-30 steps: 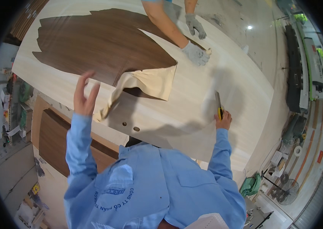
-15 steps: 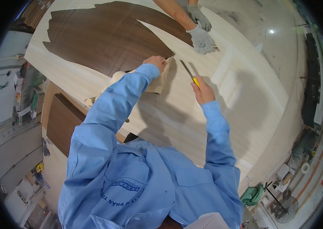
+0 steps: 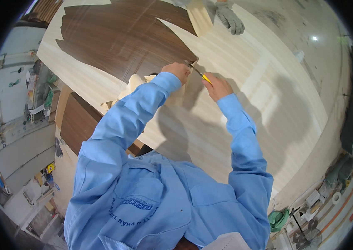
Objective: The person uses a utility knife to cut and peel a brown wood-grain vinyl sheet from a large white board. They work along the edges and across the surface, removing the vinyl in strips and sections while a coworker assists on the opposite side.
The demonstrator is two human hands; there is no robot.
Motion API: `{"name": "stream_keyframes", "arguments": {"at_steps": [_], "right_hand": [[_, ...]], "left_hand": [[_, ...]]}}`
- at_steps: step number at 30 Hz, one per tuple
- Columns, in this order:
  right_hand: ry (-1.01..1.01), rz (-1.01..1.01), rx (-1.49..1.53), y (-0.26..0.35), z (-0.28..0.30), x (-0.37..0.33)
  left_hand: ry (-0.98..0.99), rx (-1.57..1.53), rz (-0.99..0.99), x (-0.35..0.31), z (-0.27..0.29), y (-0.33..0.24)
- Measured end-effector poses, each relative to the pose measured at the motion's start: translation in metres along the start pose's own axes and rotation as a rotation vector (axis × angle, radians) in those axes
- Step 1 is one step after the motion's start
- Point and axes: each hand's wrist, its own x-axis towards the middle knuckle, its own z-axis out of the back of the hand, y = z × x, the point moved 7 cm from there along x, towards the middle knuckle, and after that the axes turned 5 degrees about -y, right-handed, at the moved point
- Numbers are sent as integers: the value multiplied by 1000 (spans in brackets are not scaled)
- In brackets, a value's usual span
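Note:
My left hand point(image 3: 179, 72) is closed on a lifted flap point(image 3: 177, 98) at the torn edge of the brown wood-grain covering point(image 3: 130, 37); the flap shows a cream underside. My right hand point(image 3: 219, 86) grips a long-bladed knife with a yellow handle point(image 3: 206, 78). Its blade reaches toward the flap's edge, right beside my left fingers; whether it touches cannot be made out. The covering has jagged ends and lies on a large pale panel point(image 3: 226, 129). Crumpled cream peelings point(image 3: 132, 83) sit by my left forearm.
Across the panel, a co-worker's grey-gloved hand point(image 3: 231, 21) is near a second lifted cream strip point(image 3: 199, 17). A brown board point(image 3: 80, 121) lies at left below the panel's edge. A standing fan point(image 3: 308, 237) and a green cloth point(image 3: 278, 220) are at lower right.
My right hand has brought the knife up and left, its tip now beside my left hand. The co-worker's hands have moved apart, and a strip there is now lifted.

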Motion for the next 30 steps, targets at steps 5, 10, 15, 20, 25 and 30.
{"name": "stream_keyframes", "arguments": {"at_steps": [5, 10, 15, 20, 25, 30], "right_hand": [[112, 8, -82, -8, -10, 6], [83, -134, 253, -29, -11, -11], [-80, -628, 1041, -37, -26, -43], [-638, -606, 1138, -15, -52, -72], [-922, -550, 926, -11, -62, -84], [-1046, -703, 681, -4, -59, -85]], "left_hand": [[-13, -1, -7, -4, 1, 6], [-67, -131, 27, -14, -21, 20], [4, -582, 243, -27, -54, 31], [170, -232, -68, -9, -44, 23], [389, -25, -291, 17, -40, 15], [560, -195, -321, 20, -37, 26]]}}
